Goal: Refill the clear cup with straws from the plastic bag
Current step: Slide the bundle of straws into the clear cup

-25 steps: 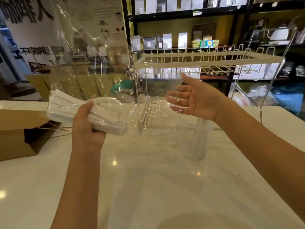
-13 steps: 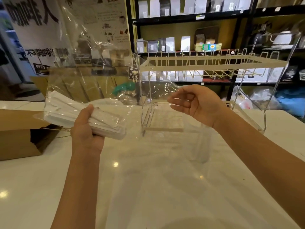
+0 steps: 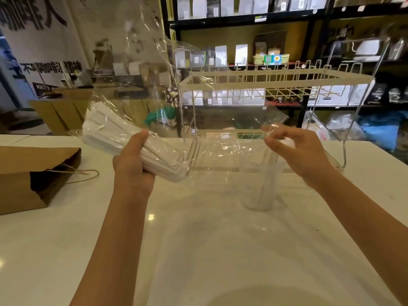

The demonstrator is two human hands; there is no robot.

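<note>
Gripping with my left hand (image 3: 134, 164), I hold the bundle of white wrapped straws (image 3: 123, 138) through the film of the plastic bag (image 3: 141, 69), thumb on top, fingers curled underneath. The bundle lies tilted, its lower end pointing right toward the loose sheet of plastic that billows up and across in front of me. Off to my left a brown paper bag (image 3: 37, 173) lies on its side on the counter (image 3: 198, 250), well apart from all this.

I see trouble in the film. It is slick and crinkled, and I am squeezing straws through it rather than touching them, so the bundle could slide out of my grip or fan apart if I loosen at all.

Further right, my right hand (image 3: 295, 151) pinches an edge of the plastic between thumb and fingertips, just above the clear cup (image 3: 258, 186), which stands upright on the counter with a few straws already in it. I cannot tell whether I have hold of the mouth of the bag or only a fold. If it is a fold, pulling will just stretch or tear the film. The cup looks light; a tug of the sheet or a knock from my wrist could tip it. Behind it, the wire rack (image 3: 276, 78) could snag the billowing plastic.
</note>
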